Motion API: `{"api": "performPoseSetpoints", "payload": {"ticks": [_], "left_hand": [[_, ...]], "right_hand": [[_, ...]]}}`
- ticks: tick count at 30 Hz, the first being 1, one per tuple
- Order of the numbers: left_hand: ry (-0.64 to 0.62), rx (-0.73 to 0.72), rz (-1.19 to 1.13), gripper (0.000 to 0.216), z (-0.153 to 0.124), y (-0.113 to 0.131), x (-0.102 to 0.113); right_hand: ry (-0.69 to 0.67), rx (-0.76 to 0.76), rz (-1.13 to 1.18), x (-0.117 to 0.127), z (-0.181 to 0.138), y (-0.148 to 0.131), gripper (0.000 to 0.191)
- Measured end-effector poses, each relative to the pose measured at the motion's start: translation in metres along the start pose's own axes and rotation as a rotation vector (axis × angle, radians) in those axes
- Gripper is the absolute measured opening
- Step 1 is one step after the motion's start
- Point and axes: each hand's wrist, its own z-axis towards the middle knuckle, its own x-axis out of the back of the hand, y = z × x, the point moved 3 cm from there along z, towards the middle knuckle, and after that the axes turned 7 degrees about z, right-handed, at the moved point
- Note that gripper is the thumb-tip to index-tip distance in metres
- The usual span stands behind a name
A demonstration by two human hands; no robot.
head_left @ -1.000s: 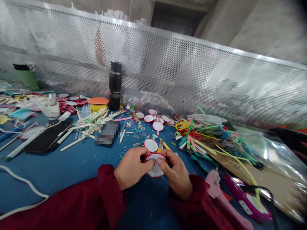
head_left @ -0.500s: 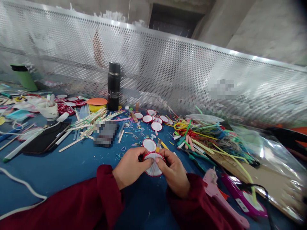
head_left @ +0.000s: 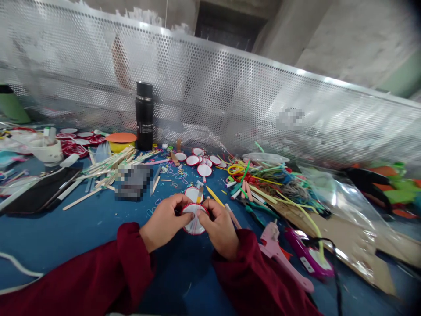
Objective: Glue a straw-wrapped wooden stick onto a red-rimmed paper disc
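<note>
My left hand [head_left: 164,224] and my right hand [head_left: 222,230] pinch a round white disc with a red crimped rim [head_left: 194,226] between them, near the table's front. Both thumbs press on its white face, and the other fingers are tucked behind the rim. Thin clear strips seem to lie along the face, too faint to name. Just beyond the fingers lies a second red-rimmed white disc [head_left: 190,192], with a small clear-and-amber piece [head_left: 200,193] over its right side. A yellow pencil-like stick [head_left: 214,195] is beside my right hand.
More red-rimmed discs [head_left: 204,170] lie ahead. To the left are wooden sticks [head_left: 123,160], a phone-like dark slab [head_left: 134,182] and a black bottle [head_left: 144,116]. On the right lie a pink glue gun [head_left: 279,254], a purple device [head_left: 307,252] and tangled cords [head_left: 283,180]. A perforated metal panel [head_left: 210,87] stands behind.
The view has swung to the right, so things on the table appear farther left. Both hands still grip the disc, with only a slight shift of the fingers.
</note>
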Motion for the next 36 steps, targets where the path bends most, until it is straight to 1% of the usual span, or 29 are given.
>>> {"api": "performPoseSetpoints", "payload": {"ticks": [4, 7, 13, 18, 23, 26, 30, 36], "left_hand": [[0.01, 0.031, -0.038, 0.019, 0.001, -0.002, 0.001], [0.007, 0.036, -0.033, 0.019, 0.001, -0.003, 0.002], [-0.015, 0.061, -0.061, 0.021, 0.002, -0.007, 0.002], [-0.056, 0.055, -0.108, 0.022, 0.004, -0.009, 0.001], [-0.045, 0.063, -0.085, 0.022, 0.004, -0.01, 0.003], [-0.03, 0.069, -0.081, 0.024, 0.005, -0.012, 0.003], [-0.043, 0.076, -0.083, 0.027, 0.005, -0.011, 0.002], [-0.028, 0.08, -0.076, 0.028, 0.005, -0.007, 0.003]], "right_hand": [[-0.042, -0.04, 0.065, -0.002, 0.0, 0.002, 0.02], [-0.052, -0.023, 0.094, -0.002, -0.001, 0.0, 0.019], [-0.024, 0.04, 0.051, -0.001, -0.003, -0.004, 0.019], [-0.009, 0.023, 0.073, 0.0, -0.003, -0.003, 0.02], [-0.026, 0.007, 0.124, -0.001, -0.001, -0.003, 0.021], [-0.011, 0.017, 0.1, -0.001, -0.001, -0.005, 0.02], [0.022, 0.036, 0.051, 0.0, -0.001, -0.007, 0.019], [0.028, 0.054, 0.054, 0.0, -0.002, -0.007, 0.019]]}}
